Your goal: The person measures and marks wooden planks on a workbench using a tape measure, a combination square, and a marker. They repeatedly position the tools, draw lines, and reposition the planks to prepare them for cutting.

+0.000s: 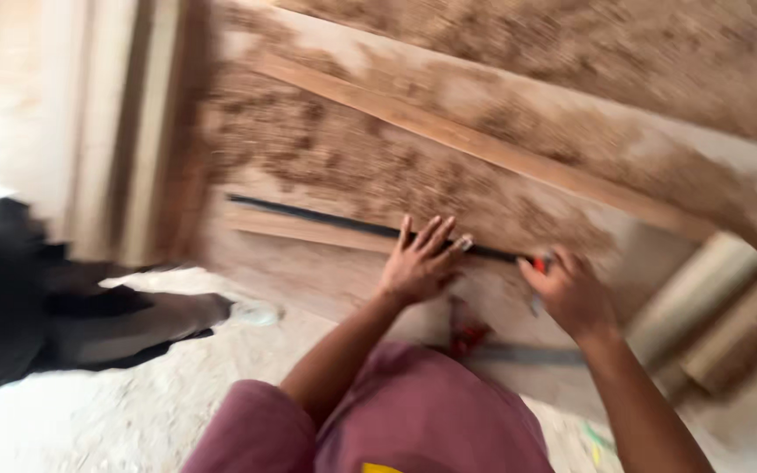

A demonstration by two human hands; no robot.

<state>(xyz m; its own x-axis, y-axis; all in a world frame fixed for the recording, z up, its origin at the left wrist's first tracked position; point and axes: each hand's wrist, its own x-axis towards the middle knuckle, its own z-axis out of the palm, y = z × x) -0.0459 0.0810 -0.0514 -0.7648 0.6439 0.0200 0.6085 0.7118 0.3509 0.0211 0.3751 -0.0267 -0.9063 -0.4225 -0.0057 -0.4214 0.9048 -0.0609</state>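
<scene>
My left hand [420,260] lies flat with fingers spread on a long dark straightedge [326,220] that rests across a sawdust-covered wooden board [326,149]. Just to the right, my right hand [569,292] is closed around a small marker with a red tip [540,263], held at the ruler's right end. The whole view is blurred by motion. A red clamp-like tool [466,335] sits below the board between my arms.
A narrow wooden strip [484,144] lies diagonally across the board. Planks [107,123] are stacked at the left. Another person's dark-trousered leg and shoe [133,320] stand on the sawdust-strewn floor at the left. Rolled or cylindrical pieces [711,298] lie at the right.
</scene>
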